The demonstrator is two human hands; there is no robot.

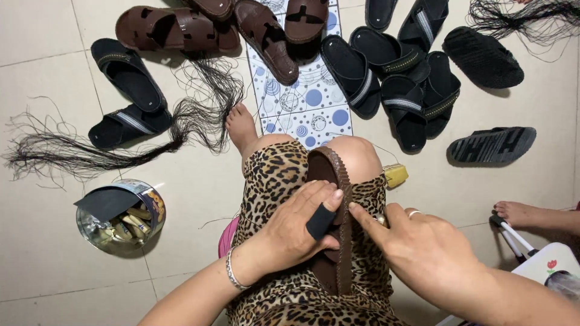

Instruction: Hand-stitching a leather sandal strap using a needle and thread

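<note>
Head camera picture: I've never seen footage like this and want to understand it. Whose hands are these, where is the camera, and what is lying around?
The camera sits on a person's head and looks down at their lap and the tiled floor. No machine is involved: the two bare hands are the wearer's own. The left hand, with a black guard on one finger and a bracelet, presses a brown sandal that rests on edge across the knees. The right hand, wearing a ring, pinches at the sandal's stitched rim. On the floor lie black sandals, brown sandals, bundles of black thread, a patterned mat and a metal tin. Another person's foot shows at right.
</note>
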